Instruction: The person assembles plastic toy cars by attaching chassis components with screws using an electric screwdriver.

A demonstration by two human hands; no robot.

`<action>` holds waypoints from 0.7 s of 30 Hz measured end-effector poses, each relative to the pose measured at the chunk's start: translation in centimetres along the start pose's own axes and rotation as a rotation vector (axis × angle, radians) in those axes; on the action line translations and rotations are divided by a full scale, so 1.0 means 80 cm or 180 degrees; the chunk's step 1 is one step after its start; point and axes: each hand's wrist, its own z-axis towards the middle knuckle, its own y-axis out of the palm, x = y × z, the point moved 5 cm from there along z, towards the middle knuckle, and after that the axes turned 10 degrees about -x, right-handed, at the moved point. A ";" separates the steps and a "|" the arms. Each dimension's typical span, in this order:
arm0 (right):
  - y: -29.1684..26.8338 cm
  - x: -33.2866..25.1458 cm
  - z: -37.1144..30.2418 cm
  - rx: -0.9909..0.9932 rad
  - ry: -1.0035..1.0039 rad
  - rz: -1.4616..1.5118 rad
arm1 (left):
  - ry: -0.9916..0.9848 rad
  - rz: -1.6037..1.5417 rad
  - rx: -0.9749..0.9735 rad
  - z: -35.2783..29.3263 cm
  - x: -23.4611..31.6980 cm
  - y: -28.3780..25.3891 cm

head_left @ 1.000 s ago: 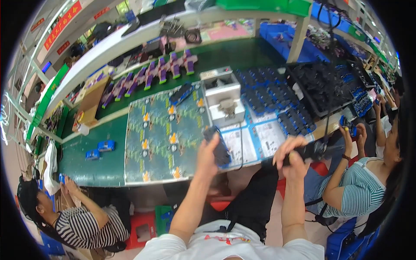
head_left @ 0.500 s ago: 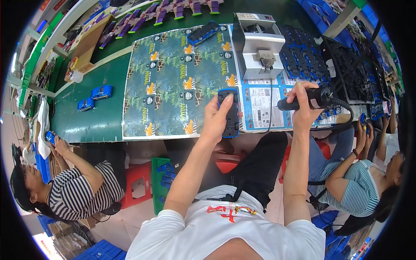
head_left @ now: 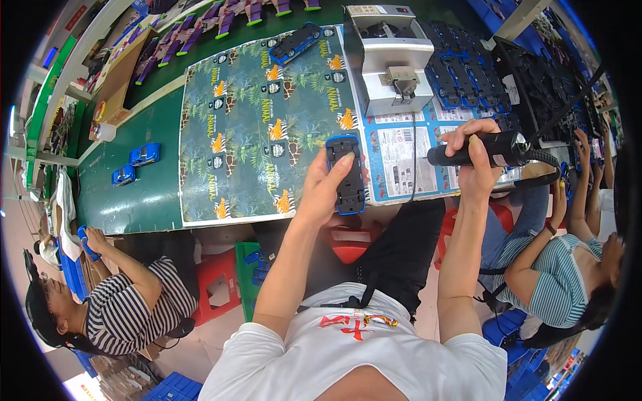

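Note:
My left hand (head_left: 325, 186) grips a blue toy car (head_left: 349, 184) turned underside up, its black base facing me and my thumb pressed on it. The car is at the table's front edge, over the patterned sheet's right side. My right hand (head_left: 476, 157) is wrapped around a black electric screwdriver (head_left: 478, 150) with a cable at its right end. The tool lies level, its narrower end pointing left toward the car but apart from it. Another upturned blue toy car (head_left: 295, 43) rests at the far end of the patterned sheet.
A grey metal machine (head_left: 389, 60) stands behind my hands. Rows of upturned cars (head_left: 461, 73) lie right of it, beside a black tray (head_left: 545, 83). Two blue cars (head_left: 143, 154) sit on the green table (head_left: 127, 200). Co-workers sit on the left (head_left: 134, 301) and right (head_left: 555, 274).
My view has shifted a little. My hands still hold the toy car and the screwdriver in much the same pose. The left co-worker's hands have moved slightly.

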 end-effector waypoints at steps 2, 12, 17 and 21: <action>0.000 0.000 0.005 -0.0181 0.0103 0.0124 | -0.0001 -0.0005 -0.0055 0.000 0.002 0.004; 0.043 -0.043 0.075 -0.0563 -0.0820 0.0490 | 0.0209 0.0096 0.0084 -0.002 -0.004 0.009; 0.057 -0.026 0.112 -0.0037 -0.0895 0.0264 | 0.0222 0.0243 0.0118 -0.004 -0.002 0.007; 0.059 -0.015 0.121 0.0083 -0.0899 -0.0146 | 0.0226 0.0398 0.0046 0.000 -0.005 0.008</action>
